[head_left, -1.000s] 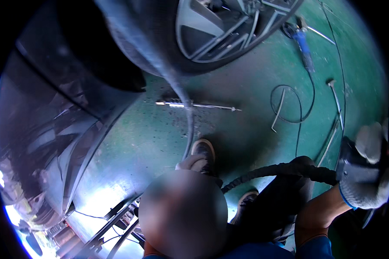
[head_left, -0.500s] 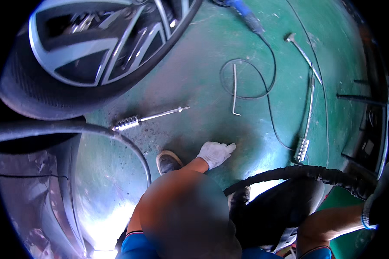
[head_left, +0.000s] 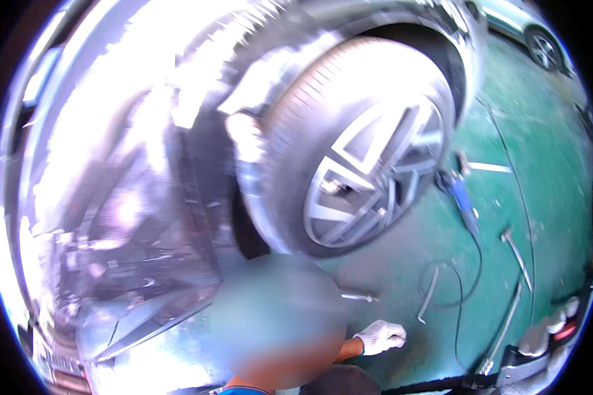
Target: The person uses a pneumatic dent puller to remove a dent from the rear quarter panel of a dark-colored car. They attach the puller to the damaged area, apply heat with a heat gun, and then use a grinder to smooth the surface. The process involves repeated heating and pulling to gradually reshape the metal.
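My left hand [head_left: 382, 338], in a white knit glove, hangs low over the green floor with its fingers curled in; nothing shows in it. Nearest to it lie the tip of a metal rod tool [head_left: 360, 297] and a bent metal rod [head_left: 429, 297]. At the lower right edge, white gloved fingers, which look like my right hand [head_left: 535, 342], wrap round a grey and black tool [head_left: 522, 372] with a red part; its kind does not show. A black hose [head_left: 435, 382] runs to it. A blurred patch covers much of my left arm.
A car wheel [head_left: 296, 164] and a glossy dark body panel [head_left: 145, 210] fill the middle and left. On the green floor [head_left: 547, 197] lie a blue corded power tool [head_left: 463, 203], a hammer [head_left: 517, 257] and a long slide-hammer-like rod [head_left: 506, 322]. Another car [head_left: 527, 26] stands far right.
The view has swung left and up, so the wheel and floor tools sit lower and further right. My left hand's fingers look more curled. The right hand shows more, with the tool.
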The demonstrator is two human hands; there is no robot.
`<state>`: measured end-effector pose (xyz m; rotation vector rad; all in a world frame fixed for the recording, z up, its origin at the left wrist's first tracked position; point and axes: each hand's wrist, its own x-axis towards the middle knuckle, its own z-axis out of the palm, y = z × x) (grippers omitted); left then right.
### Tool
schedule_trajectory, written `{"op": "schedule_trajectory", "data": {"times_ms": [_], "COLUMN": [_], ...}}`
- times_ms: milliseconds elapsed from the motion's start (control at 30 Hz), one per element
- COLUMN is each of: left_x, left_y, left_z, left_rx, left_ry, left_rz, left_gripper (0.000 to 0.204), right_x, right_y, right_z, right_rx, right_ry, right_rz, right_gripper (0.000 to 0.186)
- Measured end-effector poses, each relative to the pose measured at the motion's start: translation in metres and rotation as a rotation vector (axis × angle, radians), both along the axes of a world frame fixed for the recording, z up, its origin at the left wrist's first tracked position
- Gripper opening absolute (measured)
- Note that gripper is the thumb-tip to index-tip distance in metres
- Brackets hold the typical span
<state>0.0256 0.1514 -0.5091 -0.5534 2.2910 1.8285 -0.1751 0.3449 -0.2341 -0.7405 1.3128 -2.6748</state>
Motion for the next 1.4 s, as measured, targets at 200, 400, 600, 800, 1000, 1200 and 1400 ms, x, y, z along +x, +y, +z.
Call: {"op": "schedule_trajectory", "data": {"times_ms": [200, 400, 600, 800, 1000, 1200, 1400], "left_x": [0.061, 0.085, 0.069, 0.071, 0.068, 0.069, 0.069], "left_y": [-0.106, -0.155, -0.180, -0.190, -0.195, -0.195, -0.197], "left_z": [0.314, 0.482, 0.514, 0.518, 0.524, 0.524, 0.523], "left_rx": [-0.628, -1.611, -1.907, -2.023, -2.040, -2.046, -2.049], "left_ry": [0.429, 0.465, 0.358, 0.315, 0.284, 0.267, 0.273], "left_rz": [0.339, 0.432, 0.194, 0.019, -0.051, -0.061, -0.081], "left_gripper": [0.016, 0.008, 0.017, 0.020, 0.020, 0.019, 0.019], "right_x": [0.012, 0.039, 0.059, 0.082, 0.088, 0.089, 0.093], "right_y": [-0.065, -0.105, -0.127, -0.145, -0.157, -0.157, -0.169], "right_z": [0.004, 0.024, 0.028, 0.026, 0.018, 0.019, 0.010], "right_rx": [-0.253, -0.396, -0.221, -0.126, -0.058, -0.066, -0.175], "right_ry": [-0.381, -0.531, -0.448, -0.402, -0.299, -0.492, -0.551], "right_rz": [0.751, 0.969, 0.906, 0.933, 0.989, 1.193, 1.325], "right_gripper": [0.068, 0.068, 0.070, 0.068, 0.061, 0.060, 0.045]}}
